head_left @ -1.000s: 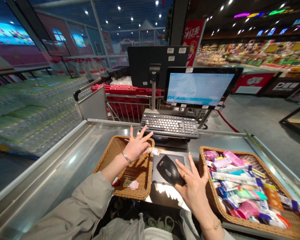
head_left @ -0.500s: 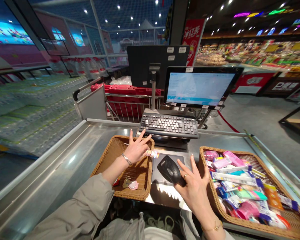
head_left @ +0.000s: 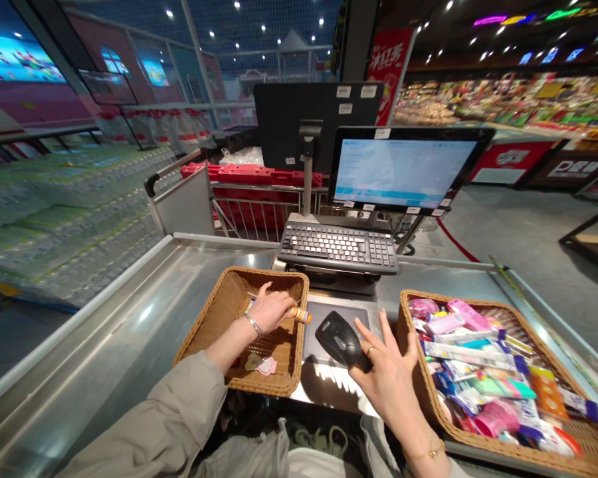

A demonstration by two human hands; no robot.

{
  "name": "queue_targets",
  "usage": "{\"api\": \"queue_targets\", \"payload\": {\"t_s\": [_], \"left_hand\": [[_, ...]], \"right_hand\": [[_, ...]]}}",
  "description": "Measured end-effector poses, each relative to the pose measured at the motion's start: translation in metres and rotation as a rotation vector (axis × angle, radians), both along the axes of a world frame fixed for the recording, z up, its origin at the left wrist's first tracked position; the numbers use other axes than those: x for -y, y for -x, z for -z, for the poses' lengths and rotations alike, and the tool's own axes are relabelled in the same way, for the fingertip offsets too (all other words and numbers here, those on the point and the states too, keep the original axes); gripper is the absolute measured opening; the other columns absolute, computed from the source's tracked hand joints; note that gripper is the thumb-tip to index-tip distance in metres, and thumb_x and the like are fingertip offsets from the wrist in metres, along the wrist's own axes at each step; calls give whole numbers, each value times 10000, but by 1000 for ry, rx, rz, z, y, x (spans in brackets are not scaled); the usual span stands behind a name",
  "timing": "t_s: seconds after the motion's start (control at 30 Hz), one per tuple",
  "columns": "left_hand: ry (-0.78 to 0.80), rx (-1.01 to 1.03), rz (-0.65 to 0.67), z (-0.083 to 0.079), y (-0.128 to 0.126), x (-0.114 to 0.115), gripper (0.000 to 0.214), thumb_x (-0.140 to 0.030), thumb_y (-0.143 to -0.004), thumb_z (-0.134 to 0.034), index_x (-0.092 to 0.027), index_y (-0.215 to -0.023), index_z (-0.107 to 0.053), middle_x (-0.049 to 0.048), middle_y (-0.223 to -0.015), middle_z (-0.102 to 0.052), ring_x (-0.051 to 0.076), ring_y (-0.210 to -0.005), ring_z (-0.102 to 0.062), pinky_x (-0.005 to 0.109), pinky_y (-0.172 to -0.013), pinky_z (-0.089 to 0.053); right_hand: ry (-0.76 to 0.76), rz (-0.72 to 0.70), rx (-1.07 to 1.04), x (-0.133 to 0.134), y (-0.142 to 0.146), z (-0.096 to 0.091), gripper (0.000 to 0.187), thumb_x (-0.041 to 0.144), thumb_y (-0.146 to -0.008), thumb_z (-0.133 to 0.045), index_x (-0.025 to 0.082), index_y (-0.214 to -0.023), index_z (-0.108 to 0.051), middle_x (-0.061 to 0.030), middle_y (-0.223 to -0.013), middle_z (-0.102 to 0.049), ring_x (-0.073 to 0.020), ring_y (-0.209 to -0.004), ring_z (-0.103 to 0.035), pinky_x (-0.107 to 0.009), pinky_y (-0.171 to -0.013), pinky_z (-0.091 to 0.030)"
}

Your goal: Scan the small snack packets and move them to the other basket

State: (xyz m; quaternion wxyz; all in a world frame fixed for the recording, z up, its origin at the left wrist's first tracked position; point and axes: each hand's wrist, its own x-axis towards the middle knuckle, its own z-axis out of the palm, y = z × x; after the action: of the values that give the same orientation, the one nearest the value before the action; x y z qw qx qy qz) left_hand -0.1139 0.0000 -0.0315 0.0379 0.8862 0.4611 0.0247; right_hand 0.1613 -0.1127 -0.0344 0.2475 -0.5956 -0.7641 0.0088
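My left hand [head_left: 269,311] is down inside the left wicker basket [head_left: 214,312], fingers curled round a small tube with an orange cap [head_left: 299,313] that pokes over the basket's right rim. My right hand [head_left: 386,375] grips the handle of a black barcode scanner [head_left: 341,338], thumb and lower fingers on it, the other fingers fanned out. The scanner hangs over a dark pad [head_left: 323,315] between the two baskets. A small pink packet [head_left: 265,365] lies in the near corner of the left basket.
The right wicker basket [head_left: 573,435] is piled with several colourful packets. A keyboard [head_left: 339,247] and lit monitor [head_left: 401,172] stand behind the pad, a red cart [head_left: 249,182] beyond them. The steel counter [head_left: 129,332] slopes off to the left.
My left hand dropped from above the basket rim into the basket and its spread fingers closed round the tube. My right hand and the scanner barely moved.
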Motion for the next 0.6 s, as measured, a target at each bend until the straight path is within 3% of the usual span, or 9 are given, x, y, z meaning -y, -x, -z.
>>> {"api": "queue_targets", "payload": {"t_s": [0.13,0.27,0.4,0.6], "left_hand": [[26,-17,-13,0,-3,1,270,-427,-918,-543,-254,-1101,-641,47,-994,-655,212,-931,-602,453,-944,-295],[-32,5,-123,6,-9,1,423,-590,-919,-459,-244,-958,-698,42,-915,-675,204,-877,-592,435,-897,-265],[-64,25,-233,13,-15,0,510,-606,-941,-384,-232,-818,-707,39,-858,-682,201,-856,-583,423,-857,-256],[-74,16,-239,18,-21,-1,504,-611,-924,-422,-198,-784,-674,56,-846,-677,203,-844,-569,406,-825,-266]], "right_hand": [[9,3,5,0,0,0,325,173,-682,-544,270,-963,-676,24,-1343,-607,-370,-1449,-256,-731,-1092,-15],[9,2,9,0,0,-1,312,174,-682,-543,265,-951,-672,22,-1343,-607,-365,-1453,-249,-731,-1094,-17],[12,8,1,1,0,-3,325,162,-677,-538,267,-954,-672,19,-1340,-610,-363,-1455,-246,-731,-1094,-18],[22,9,-5,2,-1,-3,342,167,-685,-540,272,-982,-673,6,-1350,-603,-349,-1464,-226,-725,-1096,-14]]}}
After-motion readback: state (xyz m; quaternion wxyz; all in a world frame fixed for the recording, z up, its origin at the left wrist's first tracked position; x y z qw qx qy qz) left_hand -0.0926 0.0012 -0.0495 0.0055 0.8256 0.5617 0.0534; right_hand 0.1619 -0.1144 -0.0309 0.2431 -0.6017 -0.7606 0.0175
